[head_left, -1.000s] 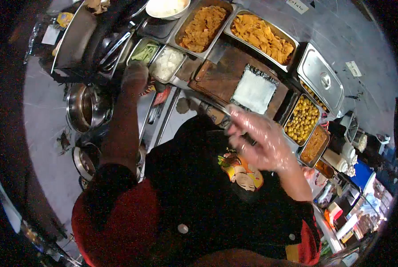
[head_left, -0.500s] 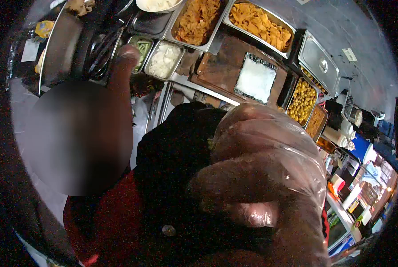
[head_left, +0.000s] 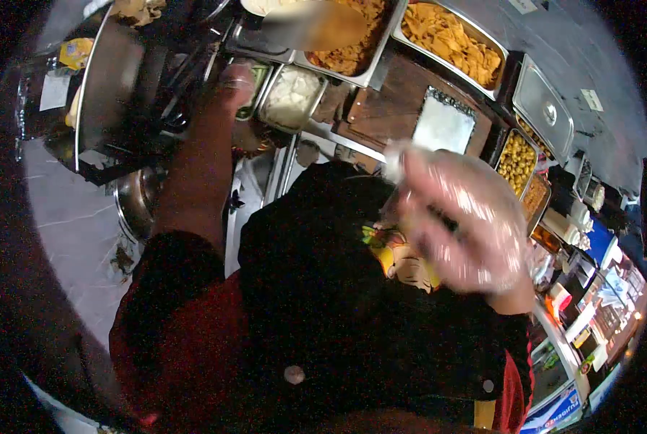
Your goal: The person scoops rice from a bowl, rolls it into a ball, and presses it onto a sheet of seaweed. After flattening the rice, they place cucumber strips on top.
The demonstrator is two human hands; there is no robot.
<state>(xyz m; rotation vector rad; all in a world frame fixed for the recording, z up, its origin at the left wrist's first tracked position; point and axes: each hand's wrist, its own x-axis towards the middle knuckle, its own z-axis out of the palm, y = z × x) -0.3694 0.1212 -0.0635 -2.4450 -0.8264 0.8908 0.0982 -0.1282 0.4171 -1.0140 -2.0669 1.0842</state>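
My left hand [head_left: 238,83] reaches to the edge of a small metal container of green strips [head_left: 260,87]; its fingertips are hard to make out. Beside that stands a container of white pieces [head_left: 292,98]. In a clear plastic glove, my right hand [head_left: 457,217] is raised in front of my dark shirt, blurred, its fingers curled together; whatever may be between them cannot be made out. Beyond it, a white sheet with a dark patterned border [head_left: 443,126] lies on a brown board [head_left: 388,105].
Behind the board are trays of orange chips [head_left: 450,43] and orange-brown food [head_left: 338,61]. Green olives [head_left: 516,163] and a metal lid [head_left: 545,105] are at the right, with bottles [head_left: 576,217] nearby. A metal pot [head_left: 139,202] stands left of my left arm.
My right hand has moved up and away from the camera, so more of my shirt shows. The view has shifted, and the counter items appear a little further right. My left hand stays by the green strips.
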